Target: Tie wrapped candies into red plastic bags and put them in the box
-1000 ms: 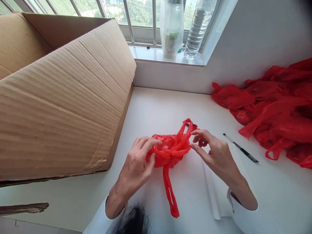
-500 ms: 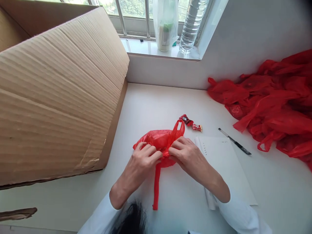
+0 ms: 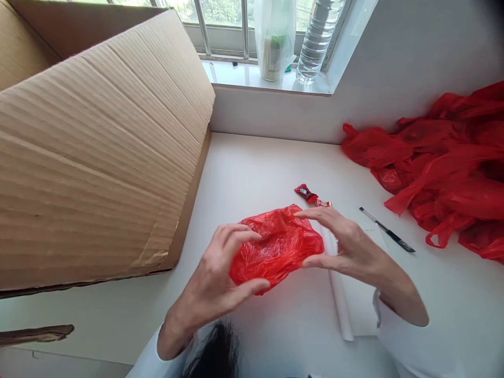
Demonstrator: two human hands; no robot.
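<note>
A small filled red plastic bag [image 3: 275, 247] is held just above the white table [image 3: 260, 163] between both hands. My left hand [image 3: 220, 278] grips its left side with thumb below and fingers on top. My right hand [image 3: 342, 244] holds its right side with fingers spread over the top. The bag's handles are not visible. Two red wrapped candies [image 3: 311, 195] lie on the table just beyond the bag.
A large cardboard box [image 3: 90, 152] fills the left side. A heap of red plastic bags [image 3: 444, 168] lies at the right. A black pen [image 3: 388, 237] and white paper [image 3: 346, 299] lie by my right hand. A wrapped jar [image 3: 273, 39] and a water bottle [image 3: 318, 39] stand on the windowsill.
The bag's handles, loose and hanging before, are no longer seen. The bag is now a compact bundle, lifted between both hands, which have moved apart to its sides.
</note>
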